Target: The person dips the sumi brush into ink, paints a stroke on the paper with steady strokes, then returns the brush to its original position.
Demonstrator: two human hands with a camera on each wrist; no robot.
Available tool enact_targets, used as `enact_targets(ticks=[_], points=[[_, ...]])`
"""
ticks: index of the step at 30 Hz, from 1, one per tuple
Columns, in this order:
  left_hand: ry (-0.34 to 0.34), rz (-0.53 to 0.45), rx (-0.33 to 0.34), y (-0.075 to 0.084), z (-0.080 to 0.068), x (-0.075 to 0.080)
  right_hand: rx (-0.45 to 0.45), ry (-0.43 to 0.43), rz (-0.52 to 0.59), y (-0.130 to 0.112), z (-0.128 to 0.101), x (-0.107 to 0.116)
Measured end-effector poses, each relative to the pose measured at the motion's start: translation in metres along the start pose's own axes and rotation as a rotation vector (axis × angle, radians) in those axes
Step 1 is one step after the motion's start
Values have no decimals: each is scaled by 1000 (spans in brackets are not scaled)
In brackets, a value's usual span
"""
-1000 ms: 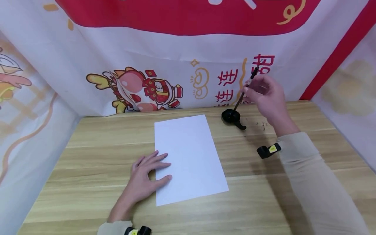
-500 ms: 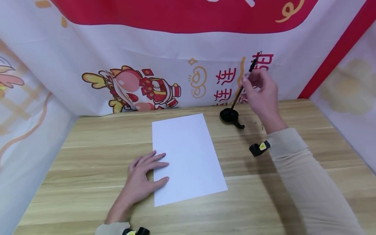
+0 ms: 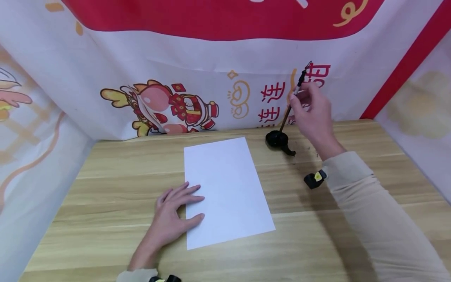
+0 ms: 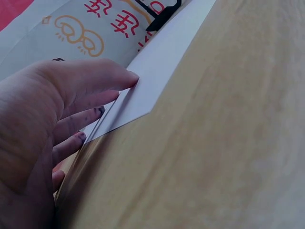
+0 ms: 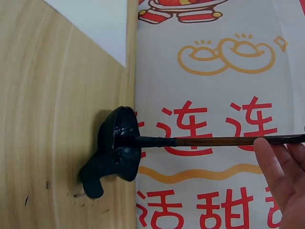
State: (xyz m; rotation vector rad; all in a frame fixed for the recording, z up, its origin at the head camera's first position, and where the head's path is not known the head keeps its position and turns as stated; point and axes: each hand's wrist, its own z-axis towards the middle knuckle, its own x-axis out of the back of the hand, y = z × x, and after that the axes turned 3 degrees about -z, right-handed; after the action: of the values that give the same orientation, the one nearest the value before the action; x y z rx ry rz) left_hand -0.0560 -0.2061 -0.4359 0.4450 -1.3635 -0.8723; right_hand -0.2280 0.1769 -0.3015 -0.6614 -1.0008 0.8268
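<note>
A blank white sheet of paper (image 3: 225, 190) lies on the wooden table (image 3: 105, 184). My left hand (image 3: 174, 213) rests flat on its lower left corner, fingers straight; the left wrist view shows the fingertips (image 4: 126, 78) on the paper's edge (image 4: 157, 71). My right hand (image 3: 311, 107) pinches a slim brown-handled brush (image 3: 290, 103) held upright at the back right. The brush tip sits in a small black ink dish (image 3: 278, 140). The right wrist view shows the brush shaft (image 5: 214, 141) entering the dish (image 5: 116, 150).
Printed cloth with a cartoon figure (image 3: 165, 107) and red characters walls the table at the back and both sides. Small dark ink specks (image 3: 311, 150) mark the wood right of the dish. A black wrist camera (image 3: 313, 180) sits on my right sleeve.
The right hand with the brush has shifted slightly, keeping the tip in the dish. The left hand stays flat on the paper.
</note>
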Motion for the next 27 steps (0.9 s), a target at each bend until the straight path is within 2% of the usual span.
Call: enact_targets(ticks=[9, 16, 24, 27], points=[[0, 9, 7, 1, -2, 2, -15, 0, 2, -3, -3, 0], [5, 19, -3, 1, 0, 1, -28, 1, 55, -5, -4, -1], [3, 20, -8, 0, 1, -1, -45, 67, 130, -14, -3, 10], [4, 11, -3, 1, 1, -1, -46, 52, 130, -14, -5, 8]])
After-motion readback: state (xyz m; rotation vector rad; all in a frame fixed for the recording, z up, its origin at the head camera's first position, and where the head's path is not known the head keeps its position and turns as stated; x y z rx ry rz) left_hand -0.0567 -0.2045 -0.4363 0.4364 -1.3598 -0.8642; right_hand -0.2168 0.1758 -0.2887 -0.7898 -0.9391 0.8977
